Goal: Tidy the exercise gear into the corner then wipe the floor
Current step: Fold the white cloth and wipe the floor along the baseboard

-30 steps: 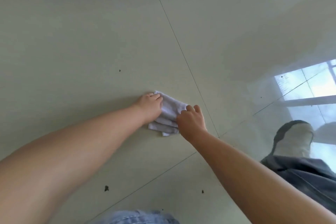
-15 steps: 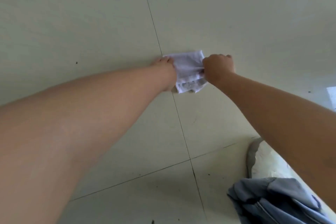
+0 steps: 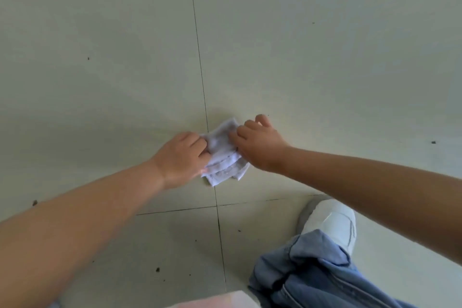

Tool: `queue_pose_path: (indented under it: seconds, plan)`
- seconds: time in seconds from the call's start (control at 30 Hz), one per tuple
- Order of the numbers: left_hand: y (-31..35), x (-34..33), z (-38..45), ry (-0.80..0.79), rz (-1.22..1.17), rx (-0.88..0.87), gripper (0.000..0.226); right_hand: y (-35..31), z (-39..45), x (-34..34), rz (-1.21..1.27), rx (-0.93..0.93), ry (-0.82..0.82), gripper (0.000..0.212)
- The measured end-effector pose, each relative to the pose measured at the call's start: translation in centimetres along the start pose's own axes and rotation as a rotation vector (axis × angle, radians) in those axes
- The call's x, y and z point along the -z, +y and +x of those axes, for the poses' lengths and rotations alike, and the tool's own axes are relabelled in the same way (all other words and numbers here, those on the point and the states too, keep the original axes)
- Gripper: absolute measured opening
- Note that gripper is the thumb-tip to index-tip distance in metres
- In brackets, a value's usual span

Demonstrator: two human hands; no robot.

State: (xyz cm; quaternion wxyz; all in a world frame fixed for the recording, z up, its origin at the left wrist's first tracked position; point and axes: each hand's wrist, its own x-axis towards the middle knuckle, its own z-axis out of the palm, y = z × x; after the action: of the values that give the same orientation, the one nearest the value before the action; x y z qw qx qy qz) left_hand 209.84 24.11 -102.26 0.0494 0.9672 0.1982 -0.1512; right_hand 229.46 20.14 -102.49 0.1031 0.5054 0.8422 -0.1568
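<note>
A folded white cloth (image 3: 225, 157) lies flat on the pale tiled floor (image 3: 312, 62), across a dark grout line. My left hand (image 3: 181, 159) presses its left edge, fingers curled onto the fabric. My right hand (image 3: 260, 146) holds the cloth's right side from above, fingertips on the fabric. Both arms are stretched forward from the lower corners of the view. No exercise gear is in sight.
My white shoe (image 3: 330, 225) and blue jeans leg (image 3: 312, 275) sit at the lower right, close to the cloth. Small dark specks (image 3: 157, 269) dot the tiles at the lower left. A pinkish edge (image 3: 220, 301) shows at the bottom.
Both hands and the cloth have slid along the floor toward me, closer to the tile joint crossing. The view has tilted so the shoe and jeans show more.
</note>
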Motion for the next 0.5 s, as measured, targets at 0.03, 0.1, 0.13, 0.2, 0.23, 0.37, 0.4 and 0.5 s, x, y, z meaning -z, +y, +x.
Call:
queue_pose_path:
  seconds: [0.03,0.1,0.13,0.2,0.23,0.37,0.4,0.5]
  plan:
    - [1.0,-0.8,-0.7,0.025,-0.004,-0.030,0.020,-0.3,-1.3,-1.0,-0.019,0.040,-0.011,0.044]
    - [2.9,-1.1,-0.5,0.085,-0.050,-0.079,0.018,-0.1,-3.3,-2.3,-0.021,0.070,-0.021,0.046]
    - [3.8,-1.0,0.3,0.114,-0.081,-0.082,0.019,0.5,-4.2,-2.3,-0.024,0.076,0.011,0.044]
    - [5.4,-0.4,3.0,0.163,-0.111,-0.064,0.024,2.7,-5.2,-2.0,-0.011,0.003,0.053,0.031]
    - [5.9,0.0,4.8,0.180,-0.130,-0.046,0.026,4.2,-5.5,-1.7,0.004,-0.058,0.078,0.032]
    - [4.2,1.5,12.6,0.119,-0.146,0.075,0.033,10.1,-5.3,-0.4,0.017,-0.356,0.124,0.038]
    - [3.1,2.3,14.3,0.107,-0.149,0.120,0.034,11.3,-4.6,0.1,0.022,-0.432,0.144,0.032]
    - [-0.6,4.6,16.4,0.054,-0.170,0.351,0.027,12.2,-0.6,1.9,0.078,-0.594,0.159,0.029]
